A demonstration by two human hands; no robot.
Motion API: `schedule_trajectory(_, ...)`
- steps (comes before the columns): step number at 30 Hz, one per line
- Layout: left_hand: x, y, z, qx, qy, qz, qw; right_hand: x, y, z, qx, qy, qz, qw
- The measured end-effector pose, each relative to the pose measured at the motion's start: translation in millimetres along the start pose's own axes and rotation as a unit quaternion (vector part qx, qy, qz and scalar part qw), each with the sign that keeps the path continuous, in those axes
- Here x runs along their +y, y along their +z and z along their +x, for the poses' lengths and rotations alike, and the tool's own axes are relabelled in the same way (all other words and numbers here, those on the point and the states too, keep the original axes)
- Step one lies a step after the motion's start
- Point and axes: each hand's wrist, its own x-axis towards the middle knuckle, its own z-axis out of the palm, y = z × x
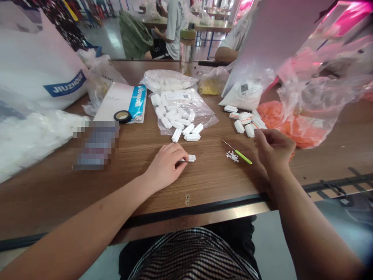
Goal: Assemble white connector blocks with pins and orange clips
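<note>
My left hand (167,165) rests on the table, its fingers closed around a white plastic connector housing (191,158) whose right end sticks out. My right hand (275,149) is raised at the right with thumb and forefinger pinched together; whatever they hold, if anything, is too small to make out. Just beyond it lies a small group of white connector housings (239,126), some with orange strips. Left of that hand, a lime-green handled pick (243,156) with a thin metal tip lies by a little heap of tiny white pieces (232,156).
White housings spill from a clear bag (201,105) at the middle. Orange parts fill another bag (309,124) on the right. Black tape (122,116) lies on a white-and-blue booklet (109,101). Large white bags (35,132) stand left; a bottle (187,52) stands behind. Other people sit beyond.
</note>
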Motion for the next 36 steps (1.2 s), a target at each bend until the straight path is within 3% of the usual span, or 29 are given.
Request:
schedule_trajectory(6, 1.6, -1.3, -2.7, -0.029, -0.073, 0.091, 0.993, 1.8, 0.4, 0.8, -0.001, 0.002, 0.007, 1.000)
schedule_trajectory(10, -6.5, -0.6, -2.8, -0.019, -0.028, 0.088, 0.995, 4.4, 1.6, 0.9, -0.001, 0.010, 0.014, 1.000)
schedule_trajectory(16, 1.0, -1.0, -2.9, 0.097, 0.073, 0.052, 0.991, 2.7, 0.2, 0.7, -0.011, 0.007, 0.003, 1.000)
schedule_trajectory(20, 8.8, -2.4, -5.4, 0.138, 0.105, 0.044, 0.984, 1.1, -0.3, 0.5, -0.010, 0.006, 0.009, 1.000)
schedule_trajectory(24, 12.1, -2.7, -6.8, 0.136, 0.158, 0.029, 0.978, 1.5, 0.5, -0.4, -0.009, 0.005, 0.007, 1.000)
schedule_trajectory(26, 13.4, -0.9, -6.9, 0.104, 0.136, 0.015, 0.985, 3.4, 1.5, -0.1, -0.007, 0.004, 0.012, 1.000)
schedule_trajectory(31, 16.2, 8.2, -9.0, -0.013, -0.025, -0.002, 1.000, 7.8, -3.4, 6.0, -0.047, -0.005, -0.024, 0.999)
schedule_trajectory(34, 17.4, 10.3, -12.6, -0.034, -0.060, 0.023, 0.997, 3.2, -16.3, 8.4, -0.149, -0.024, -0.082, 0.985)
schedule_trajectory(36, 19.4, 9.2, -15.0, -0.040, -0.072, 0.019, 0.996, -1.1, -25.6, 6.4, -0.248, -0.035, -0.136, 0.959)
